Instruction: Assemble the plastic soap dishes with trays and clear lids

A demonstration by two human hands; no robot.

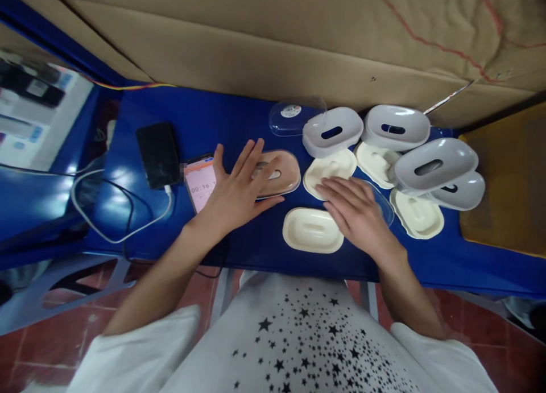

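Note:
My left hand (pixel 239 191) lies with spread fingers over a pinkish-beige oval soap dish (pixel 290 174), its fingertips on or just above it. The dish looks covered by a clear lid. My right hand (pixel 356 214) is stretched out flat, its fingertips at the near edge of a cream oval insert (pixel 330 168); whether they press on it I cannot tell. Below those fingers sits another cream insert (pixel 313 229), hollow side up. A clear lid (pixel 383 202) is partly hidden behind my right hand. More cream inserts (pixel 418 215) lie to the right.
Several grey oval dishes with slots, such as this grey dish (pixel 435 166), stand at the back right. A clear lid (pixel 294 117) lies behind. Left are a phone showing a timer (pixel 201 188) and a black device (pixel 157 154) on a white cable (pixel 104 236). A cardboard box (pixel 503 182) bounds the right.

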